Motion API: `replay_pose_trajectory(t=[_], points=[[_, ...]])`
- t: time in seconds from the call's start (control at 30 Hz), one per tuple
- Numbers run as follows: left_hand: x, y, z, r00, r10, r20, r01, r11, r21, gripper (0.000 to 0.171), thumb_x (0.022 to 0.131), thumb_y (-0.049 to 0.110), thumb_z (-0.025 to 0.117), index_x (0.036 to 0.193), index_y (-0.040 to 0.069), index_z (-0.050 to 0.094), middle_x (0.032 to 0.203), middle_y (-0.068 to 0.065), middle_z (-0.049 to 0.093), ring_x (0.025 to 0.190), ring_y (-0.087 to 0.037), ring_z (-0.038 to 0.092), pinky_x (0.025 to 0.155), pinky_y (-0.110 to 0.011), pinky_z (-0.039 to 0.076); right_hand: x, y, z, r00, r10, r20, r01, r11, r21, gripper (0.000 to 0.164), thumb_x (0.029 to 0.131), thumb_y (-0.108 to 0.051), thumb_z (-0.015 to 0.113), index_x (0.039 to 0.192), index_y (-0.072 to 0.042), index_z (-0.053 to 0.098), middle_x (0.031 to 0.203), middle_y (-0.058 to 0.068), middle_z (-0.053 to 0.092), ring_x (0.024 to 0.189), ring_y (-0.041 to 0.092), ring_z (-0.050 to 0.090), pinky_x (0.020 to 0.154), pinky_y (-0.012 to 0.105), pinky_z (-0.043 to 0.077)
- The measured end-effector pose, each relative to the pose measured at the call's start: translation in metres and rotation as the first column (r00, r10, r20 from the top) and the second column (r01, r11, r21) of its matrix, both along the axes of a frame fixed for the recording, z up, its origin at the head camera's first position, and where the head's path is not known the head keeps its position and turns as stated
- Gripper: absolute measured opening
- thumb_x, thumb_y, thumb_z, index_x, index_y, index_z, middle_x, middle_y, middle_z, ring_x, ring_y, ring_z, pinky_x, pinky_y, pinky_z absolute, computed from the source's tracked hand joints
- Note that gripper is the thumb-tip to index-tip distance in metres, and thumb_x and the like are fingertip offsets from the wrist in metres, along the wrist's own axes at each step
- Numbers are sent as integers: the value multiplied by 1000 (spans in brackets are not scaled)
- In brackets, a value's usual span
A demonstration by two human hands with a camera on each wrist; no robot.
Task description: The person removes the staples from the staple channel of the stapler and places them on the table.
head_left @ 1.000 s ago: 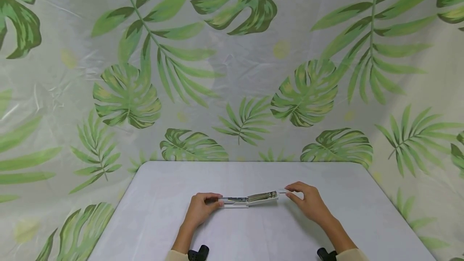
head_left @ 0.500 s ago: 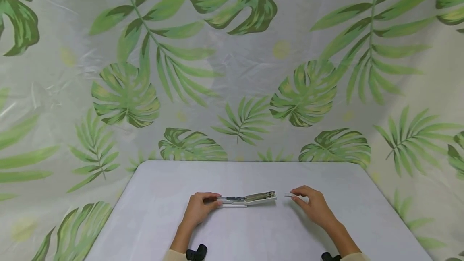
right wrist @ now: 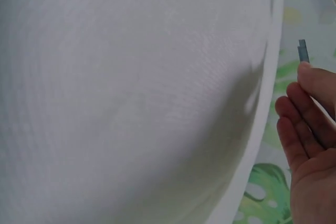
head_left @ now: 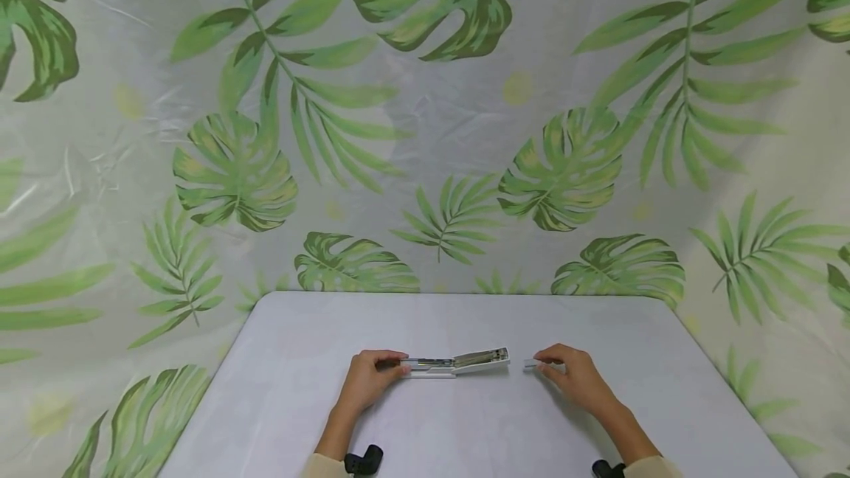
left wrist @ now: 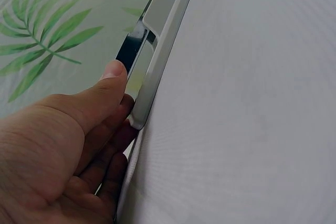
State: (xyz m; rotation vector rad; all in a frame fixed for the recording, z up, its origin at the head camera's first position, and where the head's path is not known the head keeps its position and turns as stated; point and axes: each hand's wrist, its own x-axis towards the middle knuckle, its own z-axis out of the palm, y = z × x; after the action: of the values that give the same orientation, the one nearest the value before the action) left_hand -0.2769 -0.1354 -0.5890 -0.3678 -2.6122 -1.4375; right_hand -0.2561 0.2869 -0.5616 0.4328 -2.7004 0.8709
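A white stapler (head_left: 481,362) lies on the table with its top arm folded back to the right, baring the metal inside. At its left end my left hand (head_left: 372,380) pinches it between thumb and fingers. In the left wrist view the thumb tip presses the dark metal magazine (left wrist: 132,48), above the stapler's pale base (left wrist: 157,80). My right hand (head_left: 576,375) pinches a short grey strip of staples (right wrist: 303,52), just right of the stapler's raised end and apart from it. One end of the strip is stepped. The fingertips cover its other end.
A white cloth covers the table (head_left: 465,434). Behind it hangs a leaf-patterned curtain (head_left: 425,131). Black wrist cameras are strapped to the left wrist (head_left: 364,461) and the right wrist (head_left: 607,469).
My right hand has drawn the staple strip away from the stapler's raised end, a little right and down. The left hand keeps its grip, and the stapler stays in place.
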Motion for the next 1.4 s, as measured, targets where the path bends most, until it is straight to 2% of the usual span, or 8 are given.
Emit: replay_pose_trajectory(t=[0.2,0.57,0.83,1.0,1.17,1.4], points=[[0,0,-1,1000,-5,-2,5,1000,1,20,85,40,84,101,28,83,98,10,79,103,-16,73,91,-36,56,-3,-2,-3,998,5,63,-5,1000,4,14,91,-9,78,104,-11,79,101,-1,77,95,26,73,85,42,59],[2,2,-1,1000,-10,5,10,1000,13,20,85,39,84,102,27,83,97,10,79,101,-16,73,90,-36,56,-5,-4,-7,992,-21,126,16,999,37,13,88,-9,79,101,-13,80,96,-6,75,90,12,69,87,39,58],[1,1,-1,1000,-11,8,11,1000,9,22,85,40,84,102,27,83,95,11,79,98,-14,73,88,-35,56,-10,-7,-9,991,-7,134,-10,992,123,11,87,-9,80,96,-13,80,93,-6,74,90,16,70,87,42,57],[0,1,0,1000,-9,11,9,1000,5,21,85,41,84,102,28,83,96,11,79,99,-15,73,90,-38,56,-10,-8,-7,994,2,111,-22,985,173,9,86,-8,80,96,-10,80,95,-3,73,96,24,70,91,47,56],[0,1,1,1000,-5,13,5,1000,8,20,85,40,84,101,30,83,96,11,79,102,-16,73,91,-39,56,-8,-12,-2,994,6,112,-27,982,189,10,85,-6,80,95,-7,80,95,3,74,96,29,71,90,50,56],[0,0,1,1000,-5,14,5,1000,8,20,85,40,85,101,28,83,96,11,79,100,-15,73,91,-38,56,-9,-14,-1,993,1,121,-26,978,207,11,84,-5,80,95,-6,79,95,3,73,96,28,71,90,48,57]])
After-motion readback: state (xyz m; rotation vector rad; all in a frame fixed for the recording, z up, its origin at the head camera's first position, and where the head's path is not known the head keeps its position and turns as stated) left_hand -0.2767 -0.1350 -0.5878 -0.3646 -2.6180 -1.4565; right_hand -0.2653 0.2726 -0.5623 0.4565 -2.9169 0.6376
